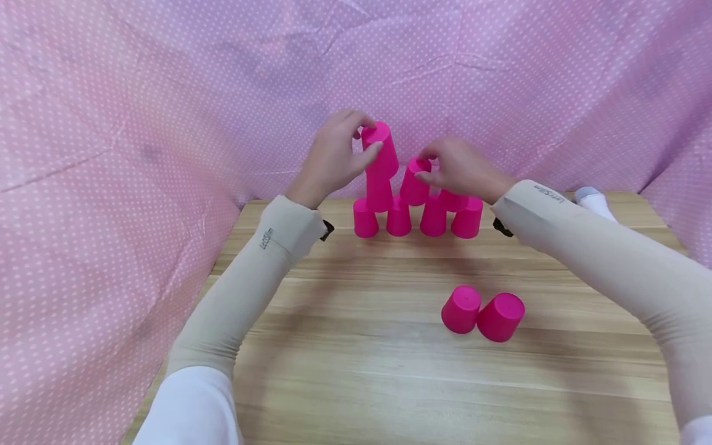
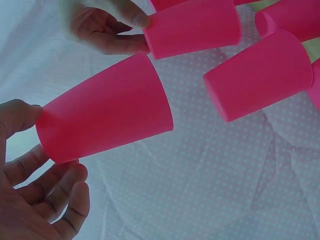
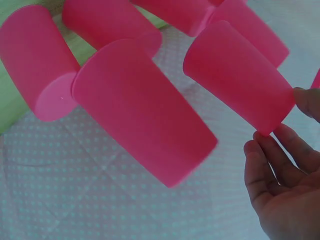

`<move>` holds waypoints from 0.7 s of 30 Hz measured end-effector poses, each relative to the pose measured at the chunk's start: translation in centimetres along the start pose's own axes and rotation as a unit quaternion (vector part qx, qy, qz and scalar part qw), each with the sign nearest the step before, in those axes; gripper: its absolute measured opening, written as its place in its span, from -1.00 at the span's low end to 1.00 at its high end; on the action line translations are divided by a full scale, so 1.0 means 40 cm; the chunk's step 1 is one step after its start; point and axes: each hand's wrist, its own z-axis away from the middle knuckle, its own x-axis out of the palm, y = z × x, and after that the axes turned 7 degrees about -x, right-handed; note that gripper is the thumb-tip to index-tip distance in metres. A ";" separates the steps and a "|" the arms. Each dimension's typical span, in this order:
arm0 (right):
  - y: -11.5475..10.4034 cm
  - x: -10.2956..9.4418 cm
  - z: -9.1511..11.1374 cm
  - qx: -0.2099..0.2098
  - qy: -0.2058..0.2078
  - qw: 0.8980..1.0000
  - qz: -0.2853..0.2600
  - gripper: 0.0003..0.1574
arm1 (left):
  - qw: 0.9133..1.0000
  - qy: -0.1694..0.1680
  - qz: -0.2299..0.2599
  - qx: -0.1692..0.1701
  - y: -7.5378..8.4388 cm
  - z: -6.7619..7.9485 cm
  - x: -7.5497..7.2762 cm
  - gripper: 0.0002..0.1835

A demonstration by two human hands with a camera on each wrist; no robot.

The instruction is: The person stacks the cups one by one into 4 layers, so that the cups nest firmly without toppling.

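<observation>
On wood-grain table (image 1: 356,364), pink cups (image 1: 432,221); dotted cloth (image 1: 222,93) behind.

A pale wooden desk (image 1: 356,377) is showing its grain running from side to side. Toward its far edge four pink cups are standing upside down in a row, with narrow gaps showing between them: the leftmost cup (image 1: 366,220), the second cup (image 1: 398,219), the third cup (image 1: 433,219) and the rightmost cup (image 1: 466,220). Nearer, a fifth cup (image 1: 461,310) and a sixth cup (image 1: 501,318) are standing inverted, side by side. Far right, a white object (image 1: 594,203) with a grey end is lying partly hidden. Soft shadows are falling across the boards.
</observation>
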 end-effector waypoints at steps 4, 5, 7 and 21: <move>0.019 0.016 -0.021 0.019 -0.015 1.000 -0.010 -0.55 | 1.000 -0.011 0.001 -0.021 -0.008 -0.023 0.018 -0.68; 0.023 0.020 -0.025 0.023 -0.016 1.000 -0.010 -0.55 | 1.000 -0.013 0.003 -0.025 -0.010 -0.028 0.022 -0.68; 0.030 0.026 -0.029 0.029 -0.018 0.999 -0.013 -0.55 | 0.999 -0.016 0.006 -0.030 -0.012 -0.037 0.030 -0.69; 0.050 0.047 -0.041 0.035 -0.015 0.999 -0.011 -0.58 | 0.991 -0.078 0.011 -0.108 -0.018 -0.081 0.064 -0.64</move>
